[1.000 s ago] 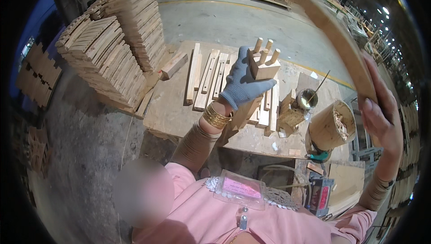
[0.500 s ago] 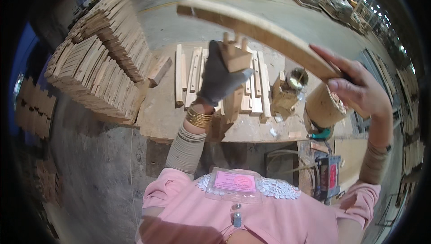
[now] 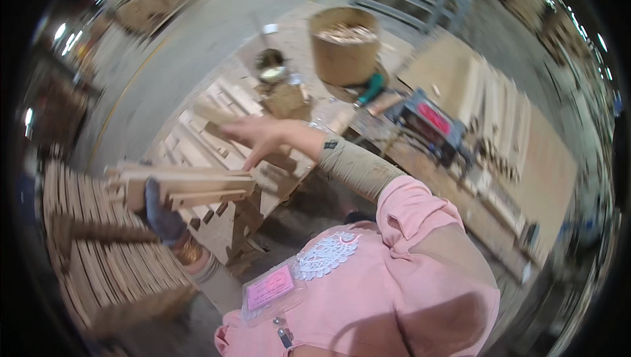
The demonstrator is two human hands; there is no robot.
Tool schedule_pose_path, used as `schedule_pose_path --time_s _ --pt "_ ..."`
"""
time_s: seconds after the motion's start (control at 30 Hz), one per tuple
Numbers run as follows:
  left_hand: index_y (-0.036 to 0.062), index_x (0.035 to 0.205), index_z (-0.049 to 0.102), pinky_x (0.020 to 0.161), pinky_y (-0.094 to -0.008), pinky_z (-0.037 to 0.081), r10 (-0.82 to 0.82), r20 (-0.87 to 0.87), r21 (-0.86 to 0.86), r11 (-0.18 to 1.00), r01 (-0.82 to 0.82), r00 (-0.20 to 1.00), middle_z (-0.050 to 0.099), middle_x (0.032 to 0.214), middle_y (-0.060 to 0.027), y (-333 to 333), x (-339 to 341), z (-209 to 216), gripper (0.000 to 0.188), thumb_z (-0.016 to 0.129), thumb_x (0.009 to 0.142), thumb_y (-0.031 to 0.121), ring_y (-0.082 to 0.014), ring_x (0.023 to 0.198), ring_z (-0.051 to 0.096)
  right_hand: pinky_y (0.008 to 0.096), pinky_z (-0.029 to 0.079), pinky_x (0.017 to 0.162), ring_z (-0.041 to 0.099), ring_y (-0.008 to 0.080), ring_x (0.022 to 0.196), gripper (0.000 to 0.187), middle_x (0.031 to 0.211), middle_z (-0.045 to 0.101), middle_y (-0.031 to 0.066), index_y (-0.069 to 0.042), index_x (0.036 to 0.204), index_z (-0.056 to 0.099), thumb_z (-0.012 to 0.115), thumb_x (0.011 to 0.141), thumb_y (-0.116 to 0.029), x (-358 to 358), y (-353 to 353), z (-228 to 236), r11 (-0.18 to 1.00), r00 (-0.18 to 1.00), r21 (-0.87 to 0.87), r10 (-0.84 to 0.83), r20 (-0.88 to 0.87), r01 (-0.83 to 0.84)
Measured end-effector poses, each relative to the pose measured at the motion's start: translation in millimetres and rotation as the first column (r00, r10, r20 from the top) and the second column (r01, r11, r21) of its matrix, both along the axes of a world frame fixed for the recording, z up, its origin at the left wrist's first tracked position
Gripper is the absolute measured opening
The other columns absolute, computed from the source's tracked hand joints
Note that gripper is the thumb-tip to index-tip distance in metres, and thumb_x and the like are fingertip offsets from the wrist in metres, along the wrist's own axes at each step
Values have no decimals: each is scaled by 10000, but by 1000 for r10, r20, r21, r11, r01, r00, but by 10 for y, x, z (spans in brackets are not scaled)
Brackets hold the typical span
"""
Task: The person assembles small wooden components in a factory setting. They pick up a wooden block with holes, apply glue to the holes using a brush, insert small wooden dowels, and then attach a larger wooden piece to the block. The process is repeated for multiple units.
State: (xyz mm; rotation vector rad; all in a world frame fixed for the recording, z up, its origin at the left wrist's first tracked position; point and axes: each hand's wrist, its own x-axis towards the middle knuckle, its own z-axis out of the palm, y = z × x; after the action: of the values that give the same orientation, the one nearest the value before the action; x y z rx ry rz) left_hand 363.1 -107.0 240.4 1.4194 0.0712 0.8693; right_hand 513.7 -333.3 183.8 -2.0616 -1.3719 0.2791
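My left hand (image 3: pixel 164 216), in a grey glove, is closed around a group of pale wooden bars (image 3: pixel 197 188) lying side by side, held up over the left end of the workbench (image 3: pixel 335 115). Holes show along the edge of the nearest bar. My right hand (image 3: pixel 266 135) is bare and somewhat blurred, with fingers stretched and thumb apart, just above the bars' right end. Behind its fingertips, several loose wooden strips (image 3: pixel 190 140) lie on the bench. Whether the fingertips touch a strip is not clear.
A pot of pale glue-like liquid (image 3: pixel 271 66) stands beyond my right hand, beside a wooden block (image 3: pixel 286 99). Further right are a bucket of wood pieces (image 3: pixel 344 42), a green-handled tool (image 3: pixel 372 89) and a machine with a pink panel (image 3: pixel 430 120). Stacked slats (image 3: pixel 118 271) stand at left.
My view has swung to the right. The long bar has left my right hand, which now has its fingers stretched out. My left hand still grips wood, now turned sideways and further left.
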Motion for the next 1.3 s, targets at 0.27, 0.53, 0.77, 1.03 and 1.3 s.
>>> schedule_pose_path --time_s 0.27,0.53,0.77,1.03,1.3 --pt "67 1299 396 1004 -356 315 -820 268 351 572 742 505 435 1322 -86 -777 299 878 482 457 895 321 -269 1187 438 420 306 981 359 399 1172 1235 1286 322 248 -29 1414 124 813 461 -406 -1221 -396 371 815 959 556 -263 103 163" --pt "-41 1159 511 921 -363 423 -712 158 613 614 498 684 504 1234 -161 -2345 999 1240 396 554 843 193 -271 1116 501 380 314 987 393 314 1138 1172 1240 363 187 -14 1410 112 778 488 -296 -1524 -1573 571 479 802 720 -569 -182 503" --pt "28 1324 356 968 -304 343 -937 -50 150 335 930 346 462 1265 -154 -4325 844 1230 558 566 853 242 -193 1183 434 293 497 776 558 188 913 750 1052 517 95 7 1273 351 668 643 -247 -1726 -3574 555 -7 591 610 -241 -770 792" --pt "-48 1303 341 970 -311 370 -900 -281 -109 376 920 334 422 1279 -250 -4539 1177 534 604 613 818 188 -257 1165 449 314 519 729 591 192 876 708 1096 548 129 -59 1316 325 662 715 -218 -1813 -6611 212 -321 74 316 -587 -806 893" --pt "45 1283 423 913 -295 377 -808 -430 -72 476 876 404 507 1234 -112 -4492 1258 122 485 552 846 213 -174 1109 472 509 191 1060 188 382 1334 855 1440 216 215 -146 1384 319 615 713 -585 -1412 -6806 -435 -486 -389 -167 -827 406 858"
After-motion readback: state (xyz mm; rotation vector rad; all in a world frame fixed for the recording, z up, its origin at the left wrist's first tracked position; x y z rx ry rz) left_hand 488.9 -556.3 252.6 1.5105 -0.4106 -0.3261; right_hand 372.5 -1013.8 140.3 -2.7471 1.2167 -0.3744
